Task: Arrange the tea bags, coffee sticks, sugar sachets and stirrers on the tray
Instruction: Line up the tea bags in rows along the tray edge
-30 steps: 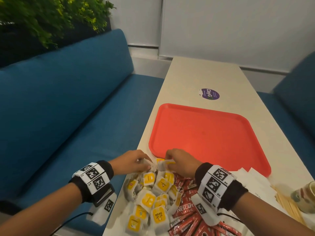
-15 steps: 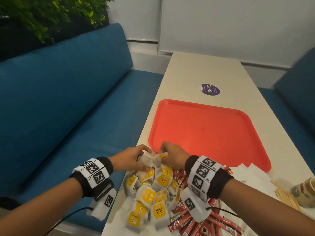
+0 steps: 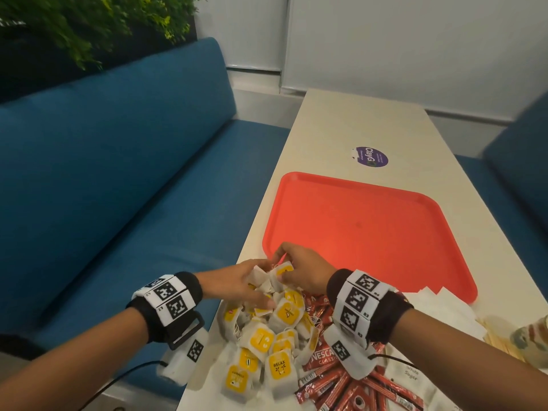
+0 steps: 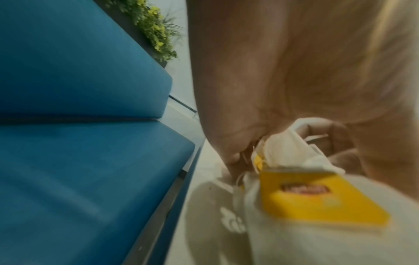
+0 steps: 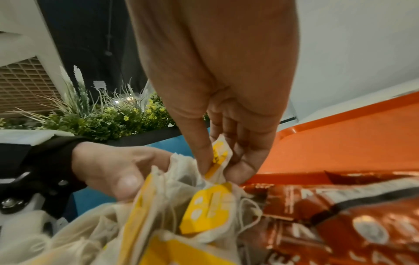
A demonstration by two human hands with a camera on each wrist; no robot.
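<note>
A heap of white tea bags with yellow tags lies at the near left of the table. My left hand grips tea bags at the top of the heap; a yellow tag hangs below its palm. My right hand pinches one tea bag by its yellow tag, just before the near rim of the red tray, which holds nothing. Red coffee sticks lie right of the heap, under my right wrist. White sugar sachets lie further right. Wooden stirrers lie at the right edge.
A patterned cup stands beside the stirrers. A purple sticker is on the table beyond the tray. Blue sofas flank the table on both sides, with green plants behind the left one.
Both hands have gathered tea bags at the top of the heap and lifted them slightly toward the tray's near edge. My head view has shifted a little.
</note>
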